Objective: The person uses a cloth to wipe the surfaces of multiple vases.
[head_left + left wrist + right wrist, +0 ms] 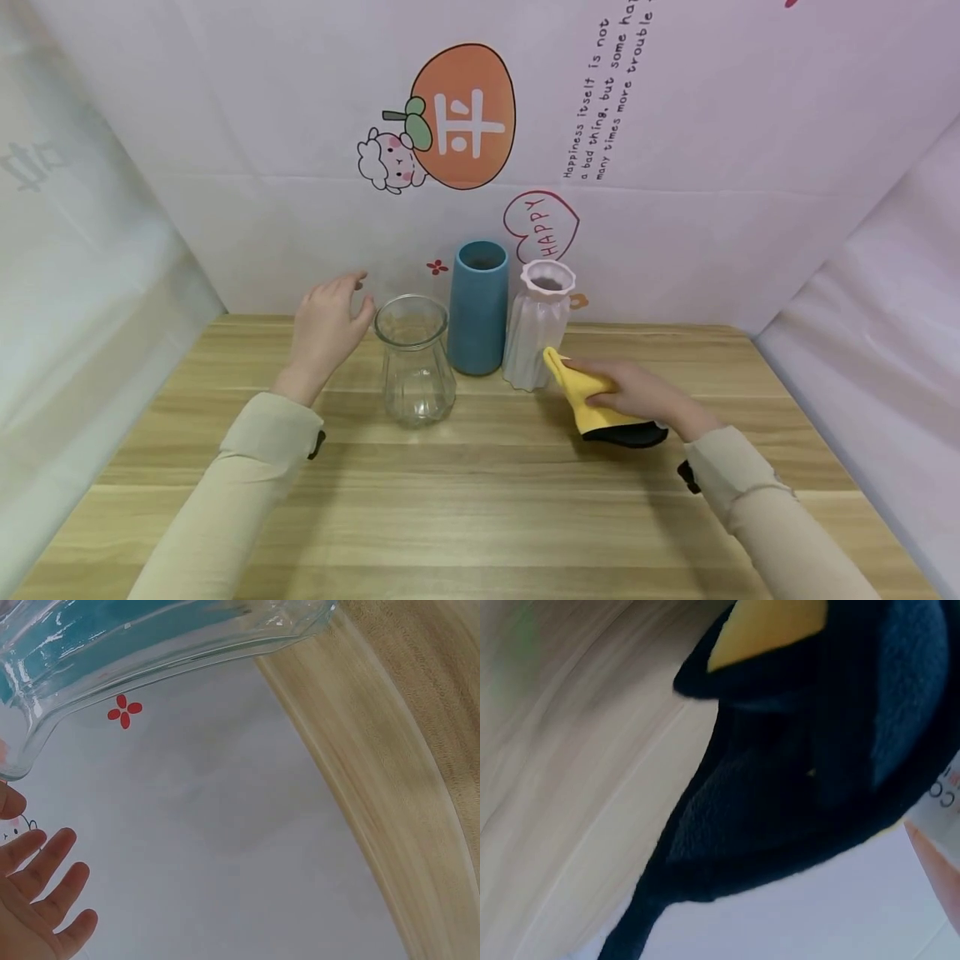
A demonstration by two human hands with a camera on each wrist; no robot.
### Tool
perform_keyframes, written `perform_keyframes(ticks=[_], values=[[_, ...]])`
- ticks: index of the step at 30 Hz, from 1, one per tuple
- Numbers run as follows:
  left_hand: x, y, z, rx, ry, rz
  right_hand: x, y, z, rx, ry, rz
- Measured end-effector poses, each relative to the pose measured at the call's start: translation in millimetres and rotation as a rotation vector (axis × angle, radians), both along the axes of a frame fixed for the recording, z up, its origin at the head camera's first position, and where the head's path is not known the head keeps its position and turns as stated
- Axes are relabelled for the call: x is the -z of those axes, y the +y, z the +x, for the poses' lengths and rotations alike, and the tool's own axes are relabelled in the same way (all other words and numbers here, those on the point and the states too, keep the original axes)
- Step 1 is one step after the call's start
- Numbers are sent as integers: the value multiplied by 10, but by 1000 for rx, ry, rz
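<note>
My left hand (324,327) is raised at the left of a clear glass vase (418,379). Its thumb is close to the vase's rim, and in the left wrist view the fingers (56,870) are spread and hold nothing. With my right hand (639,388) I grip a folded cloth (577,390), yellow on one face and black on the other. The cloth's yellow tip is in front of a pale pink fluted vase (534,342); whether they touch I cannot tell. In the right wrist view the dark cloth (757,802) hides the fingers.
A tall blue vase (478,321) stands between the glass and pink vases. All three are near the back edge of the wooden table (450,517). Behind them hangs a white printed sheet (285,108), with more sheeting at both sides.
</note>
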State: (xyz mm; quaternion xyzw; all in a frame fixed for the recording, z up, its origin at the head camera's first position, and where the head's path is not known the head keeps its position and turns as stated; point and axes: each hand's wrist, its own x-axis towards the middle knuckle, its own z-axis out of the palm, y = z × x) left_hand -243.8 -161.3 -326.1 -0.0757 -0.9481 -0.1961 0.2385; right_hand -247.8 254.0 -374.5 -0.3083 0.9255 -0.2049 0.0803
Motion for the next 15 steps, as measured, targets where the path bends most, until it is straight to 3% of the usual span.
perform_keyframes(ticks=[15], values=[[12, -16, -24, -13, -6, 24, 42, 478, -123, 126, 122, 111]])
